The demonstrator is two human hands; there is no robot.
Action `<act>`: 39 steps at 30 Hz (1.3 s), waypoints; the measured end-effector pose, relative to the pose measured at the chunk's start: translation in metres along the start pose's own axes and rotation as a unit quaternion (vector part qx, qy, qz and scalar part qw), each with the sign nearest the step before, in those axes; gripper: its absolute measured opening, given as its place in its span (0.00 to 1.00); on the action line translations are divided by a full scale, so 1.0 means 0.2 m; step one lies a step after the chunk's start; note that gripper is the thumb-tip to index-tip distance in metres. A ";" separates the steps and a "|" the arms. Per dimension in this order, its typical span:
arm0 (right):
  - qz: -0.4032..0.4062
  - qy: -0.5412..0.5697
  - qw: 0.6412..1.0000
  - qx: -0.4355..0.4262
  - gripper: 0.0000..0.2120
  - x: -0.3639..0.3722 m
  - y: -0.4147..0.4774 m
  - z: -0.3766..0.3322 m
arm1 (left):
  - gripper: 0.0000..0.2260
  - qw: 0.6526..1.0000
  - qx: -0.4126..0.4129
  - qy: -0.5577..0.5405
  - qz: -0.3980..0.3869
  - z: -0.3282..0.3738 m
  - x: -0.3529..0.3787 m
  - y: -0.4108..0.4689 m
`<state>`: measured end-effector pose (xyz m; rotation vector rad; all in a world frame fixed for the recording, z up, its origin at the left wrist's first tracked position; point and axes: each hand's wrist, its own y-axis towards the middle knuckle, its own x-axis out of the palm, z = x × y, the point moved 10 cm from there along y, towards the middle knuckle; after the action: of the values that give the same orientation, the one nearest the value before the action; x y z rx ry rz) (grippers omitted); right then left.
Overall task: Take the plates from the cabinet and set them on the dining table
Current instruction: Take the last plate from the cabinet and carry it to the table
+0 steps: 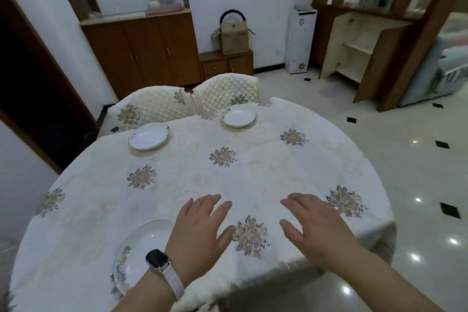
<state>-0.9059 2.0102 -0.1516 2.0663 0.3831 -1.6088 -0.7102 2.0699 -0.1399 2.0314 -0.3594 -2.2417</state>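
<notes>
Three white plates lie on the round dining table (266, 167) with its white flowered cloth. One plate (149, 136) sits at the far left, another plate (238, 115) at the far middle. A third plate (138, 248) with a flower print lies near the front edge, partly hidden under my left wrist. My left hand (200, 230) hovers flat and empty just right of that plate, fingers straight. My right hand (316, 228) is spread flat over the cloth and holds nothing. An open cabinet (354, 53) with bare shelves stands at the back right.
Two white quilted chairs (152, 106) (225, 91) stand at the table's far side. A brown sideboard (141, 50) lines the back wall, with a low cupboard bearing a cardboard box (233, 35). A dark doorway is at left. Glossy tiled floor (417, 172) spreads to the right.
</notes>
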 end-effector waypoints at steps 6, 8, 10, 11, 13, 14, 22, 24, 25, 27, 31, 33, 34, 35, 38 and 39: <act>0.022 -0.009 0.998 0.055 0.21 -0.23 -0.15 0.67 | 0.17 0.996 0.079 -0.032 0.001 0.67 0.10 0.35; 0.028 -0.012 0.997 0.074 0.20 -0.28 -0.19 0.90 | 0.17 0.994 0.101 -0.038 -0.003 0.85 0.16 0.48; 0.027 -0.029 0.995 0.092 0.20 -0.30 -0.23 1.11 | 0.17 0.991 0.125 -0.038 -0.008 1.03 0.22 0.62; 0.026 -0.033 0.994 0.102 0.20 -0.31 -0.25 1.21 | 0.17 0.990 0.138 -0.036 -0.012 1.12 0.25 0.68; 0.027 -0.033 0.992 0.121 0.20 -0.32 -0.29 1.39 | 0.17 0.987 0.158 -0.032 -0.011 1.29 0.31 0.81; 0.026 -0.031 0.991 0.129 0.20 -0.33 -0.30 1.47 | 0.17 0.986 0.163 -0.035 -0.010 1.37 0.32 0.87; 0.057 -0.041 0.984 0.162 0.18 -0.48 -0.40 2.01 | 0.17 0.972 0.227 -0.061 0.005 1.91 0.41 1.22; 0.061 -0.046 0.981 0.177 0.18 -0.50 -0.41 2.12 | 0.17 0.969 0.240 -0.057 0.002 1.99 0.43 1.29; 0.063 -0.048 0.980 0.184 0.19 -0.50 -0.41 2.17 | 0.17 0.968 0.244 -0.055 0.000 2.02 0.44 1.32; 0.062 -0.053 0.976 0.200 0.20 -0.50 -0.42 2.27 | 0.17 0.966 0.255 -0.051 -0.003 2.08 0.48 1.40; 0.057 -0.055 0.968 0.238 0.21 -0.51 -0.42 2.46 | 0.17 0.955 0.290 -0.066 -0.009 2.23 0.59 1.58; 0.051 -0.064 0.963 0.255 0.21 -0.53 -0.41 2.57 | 0.17 0.949 0.304 -0.081 -0.006 2.32 0.64 1.69; 0.047 -0.066 0.960 0.268 0.21 -0.54 -0.41 2.62 | 0.17 0.945 0.312 -0.093 -0.007 2.37 0.67 1.74; 0.047 -0.070 0.957 0.279 0.21 -0.56 -0.41 2.67 | 0.17 0.941 0.322 -0.107 -0.009 2.42 0.69 1.80; 0.041 -0.091 0.948 0.301 0.21 -0.65 -0.40 2.81 | 0.18 0.926 0.353 -0.136 -0.008 2.58 0.74 1.96; 0.038 -0.104 0.945 0.308 0.21 -0.68 -0.39 2.85 | 0.18 0.921 0.361 -0.144 -0.006 2.63 0.75 2.02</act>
<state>-1.4507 1.7797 -0.1430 2.2591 -0.3164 -2.0573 -1.2826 1.7036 -0.1453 1.9283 -1.3830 -2.6820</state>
